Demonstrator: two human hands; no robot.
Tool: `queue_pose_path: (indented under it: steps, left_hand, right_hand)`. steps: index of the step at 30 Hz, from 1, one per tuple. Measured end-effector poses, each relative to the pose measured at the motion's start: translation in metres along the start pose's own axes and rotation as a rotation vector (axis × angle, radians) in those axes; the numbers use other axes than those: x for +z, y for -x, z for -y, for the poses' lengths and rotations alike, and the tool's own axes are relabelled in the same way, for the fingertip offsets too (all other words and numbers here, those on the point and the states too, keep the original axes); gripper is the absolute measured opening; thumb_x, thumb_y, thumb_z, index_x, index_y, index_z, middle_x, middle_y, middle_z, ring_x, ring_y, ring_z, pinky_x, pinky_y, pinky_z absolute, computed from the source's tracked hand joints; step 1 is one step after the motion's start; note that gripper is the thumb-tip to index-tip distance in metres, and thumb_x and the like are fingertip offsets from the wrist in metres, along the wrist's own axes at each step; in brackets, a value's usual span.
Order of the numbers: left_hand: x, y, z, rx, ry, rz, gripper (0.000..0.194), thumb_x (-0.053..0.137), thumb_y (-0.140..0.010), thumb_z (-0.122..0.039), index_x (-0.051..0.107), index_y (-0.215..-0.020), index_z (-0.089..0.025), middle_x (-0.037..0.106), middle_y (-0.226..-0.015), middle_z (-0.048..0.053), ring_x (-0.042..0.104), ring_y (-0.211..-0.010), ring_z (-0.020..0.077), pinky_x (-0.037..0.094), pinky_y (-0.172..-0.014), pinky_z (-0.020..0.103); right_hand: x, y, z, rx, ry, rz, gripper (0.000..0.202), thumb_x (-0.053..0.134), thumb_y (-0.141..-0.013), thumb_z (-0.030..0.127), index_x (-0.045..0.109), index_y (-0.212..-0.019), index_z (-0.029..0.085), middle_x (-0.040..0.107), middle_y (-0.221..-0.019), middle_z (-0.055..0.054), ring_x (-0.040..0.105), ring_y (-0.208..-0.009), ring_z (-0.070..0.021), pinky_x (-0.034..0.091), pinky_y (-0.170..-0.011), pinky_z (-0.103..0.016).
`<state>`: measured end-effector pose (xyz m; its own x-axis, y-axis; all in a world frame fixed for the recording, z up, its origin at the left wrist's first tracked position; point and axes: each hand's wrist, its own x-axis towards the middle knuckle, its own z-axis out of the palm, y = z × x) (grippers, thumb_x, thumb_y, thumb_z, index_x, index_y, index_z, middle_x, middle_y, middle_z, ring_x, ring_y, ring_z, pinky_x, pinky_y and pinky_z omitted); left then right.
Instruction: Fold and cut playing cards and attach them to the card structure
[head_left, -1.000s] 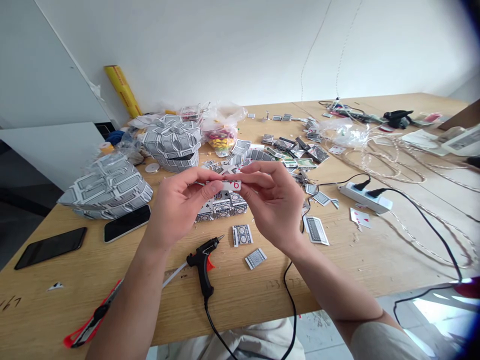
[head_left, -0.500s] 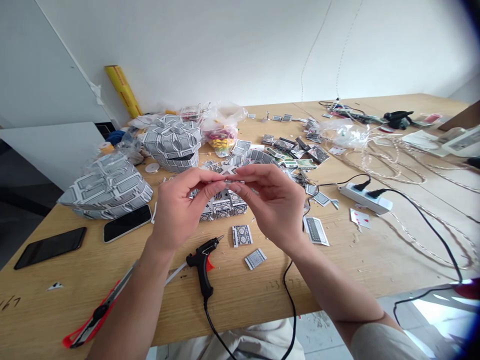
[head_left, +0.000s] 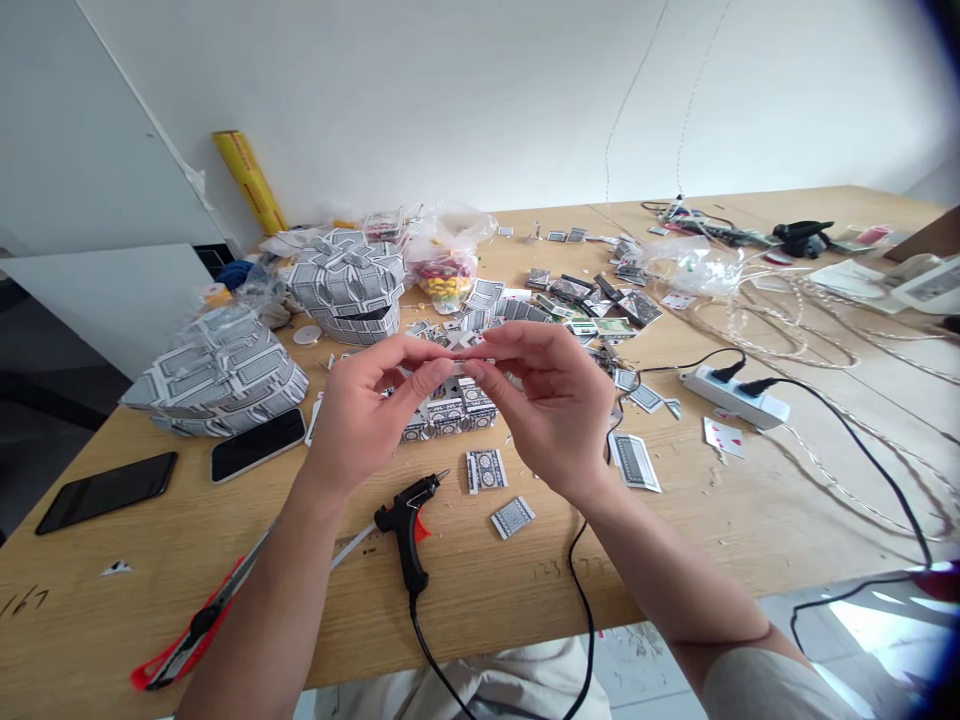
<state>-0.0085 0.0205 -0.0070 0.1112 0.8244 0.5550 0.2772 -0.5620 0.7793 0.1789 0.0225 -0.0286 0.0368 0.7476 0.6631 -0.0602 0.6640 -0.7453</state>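
My left hand [head_left: 375,410] and my right hand [head_left: 551,410] meet at the fingertips above the table, both pinched on a thin, small piece that is mostly hidden by the fingers. Behind and below them lies a structure made of patterned cards [head_left: 450,412], partly covered by my hands. A black glue gun [head_left: 406,530] with a red trigger rests on the table nearer to me. Two small folded cards, one [head_left: 486,470] above the other [head_left: 514,517], lie to its right.
Two card-built shapes [head_left: 217,375] [head_left: 349,285] stand at the left, near two phones [head_left: 257,446] [head_left: 106,492]. A red cutter [head_left: 199,625] lies by my left forearm. At the right are a power strip [head_left: 735,396], cables and loose cards [head_left: 636,462].
The whole view has shifted slightly. My hands stay together in nearly the same pose, with the right fingers slightly raised.
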Motion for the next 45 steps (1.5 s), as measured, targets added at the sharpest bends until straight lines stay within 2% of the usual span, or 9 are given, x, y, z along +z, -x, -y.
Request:
queue_pose_path:
  steps: [7, 16, 23, 27, 29, 32, 37, 42, 45]
  left_hand:
    - [0.001, 0.002, 0.004, 0.107, -0.114, -0.058, 0.004, 0.081, -0.101, -0.024, 0.084, -0.102, -0.024, 0.084, -0.093, 0.001, 0.075, -0.082, 0.0154, 0.060, -0.076, 0.029]
    - [0.005, 0.002, 0.006, 0.268, -0.253, -0.050, 0.004, 0.078, -0.103, -0.018, 0.076, -0.099, -0.021, 0.080, -0.092, 0.000, 0.073, -0.081, 0.0132, 0.057, -0.074, 0.025]
    - [-0.001, 0.002, 0.004, 0.266, -0.276, -0.083, 0.006, 0.079, -0.102, -0.020, 0.075, -0.098, -0.022, 0.079, -0.089, -0.002, 0.070, -0.076, 0.0119, 0.054, -0.071, 0.025]
    - [-0.003, 0.003, 0.006, 0.247, -0.252, -0.115, 0.005, 0.080, -0.102, -0.023, 0.077, -0.098, -0.023, 0.080, -0.090, -0.002, 0.070, -0.077, 0.0115, 0.055, -0.071, 0.026]
    - [-0.002, 0.003, 0.006, 0.238, -0.226, -0.120, 0.005, 0.081, -0.102, -0.025, 0.078, -0.098, -0.024, 0.080, -0.090, -0.002, 0.071, -0.078, 0.0124, 0.056, -0.073, 0.027]
    - [0.000, 0.003, 0.005, 0.198, -0.148, -0.118, 0.006, 0.082, -0.101, -0.030, 0.080, -0.099, -0.025, 0.082, -0.091, 0.000, 0.072, -0.078, 0.0143, 0.058, -0.071, 0.029]
    - [0.000, 0.003, 0.000, 0.106, -0.057, -0.051, 0.011, 0.080, -0.103, -0.036, 0.085, -0.108, -0.028, 0.084, -0.092, 0.001, 0.072, -0.072, 0.0150, 0.057, -0.065, 0.030]
    - [-0.002, 0.005, -0.003, 0.178, -0.163, -0.127, 0.013, 0.080, -0.103, -0.038, 0.085, -0.098, -0.028, 0.084, -0.091, 0.001, 0.073, -0.078, 0.0174, 0.059, -0.072, 0.033]
    - [-0.002, 0.006, -0.003, 0.200, -0.216, -0.126, 0.013, 0.079, -0.104, -0.039, 0.085, -0.098, -0.028, 0.084, -0.089, 0.001, 0.073, -0.077, 0.0172, 0.060, -0.073, 0.033]
  right_hand:
    - [-0.003, -0.003, 0.001, 0.022, 0.065, 0.085, 0.018, 0.084, -0.096, 0.017, 0.077, -0.110, 0.026, 0.084, -0.108, -0.001, 0.083, -0.103, -0.0199, 0.072, -0.093, -0.038]
    - [-0.002, 0.005, -0.007, -0.053, 0.119, 0.038, 0.031, 0.079, -0.098, 0.012, 0.069, -0.122, 0.030, 0.081, -0.113, 0.001, 0.083, -0.101, -0.0178, 0.072, -0.090, -0.035]
    - [-0.004, -0.001, -0.004, -0.002, 0.137, 0.072, 0.023, 0.083, -0.099, 0.023, 0.074, -0.119, 0.029, 0.082, -0.115, -0.001, 0.083, -0.105, -0.0204, 0.071, -0.084, -0.035]
    - [-0.007, -0.008, -0.002, -0.021, 0.174, 0.156, 0.008, 0.083, -0.101, 0.031, 0.081, -0.108, 0.028, 0.085, -0.112, -0.004, 0.080, -0.108, -0.0223, 0.068, -0.091, -0.040]
    - [-0.008, -0.010, -0.002, -0.068, 0.205, 0.163, 0.003, 0.081, -0.102, 0.028, 0.083, -0.104, 0.028, 0.086, -0.108, -0.003, 0.078, -0.108, -0.0228, 0.065, -0.097, -0.043]
    - [-0.009, -0.010, -0.001, -0.142, 0.241, 0.117, 0.008, 0.081, -0.100, 0.022, 0.084, -0.100, 0.030, 0.086, -0.099, -0.001, 0.077, -0.106, -0.0240, 0.062, -0.099, -0.045]
    - [-0.010, -0.010, 0.001, -0.209, 0.225, 0.096, 0.013, 0.080, -0.100, 0.019, 0.084, -0.101, 0.032, 0.086, -0.099, 0.000, 0.076, -0.104, -0.0248, 0.061, -0.101, -0.048]
    - [-0.008, -0.008, 0.004, -0.132, 0.227, 0.126, 0.005, 0.080, -0.102, 0.026, 0.082, -0.100, 0.030, 0.084, -0.099, -0.001, 0.075, -0.105, -0.0244, 0.061, -0.100, -0.047]
    - [-0.007, -0.007, 0.005, -0.082, 0.196, 0.162, 0.004, 0.080, -0.102, 0.033, 0.080, -0.103, 0.029, 0.083, -0.102, -0.003, 0.075, -0.104, -0.0239, 0.060, -0.098, -0.046]
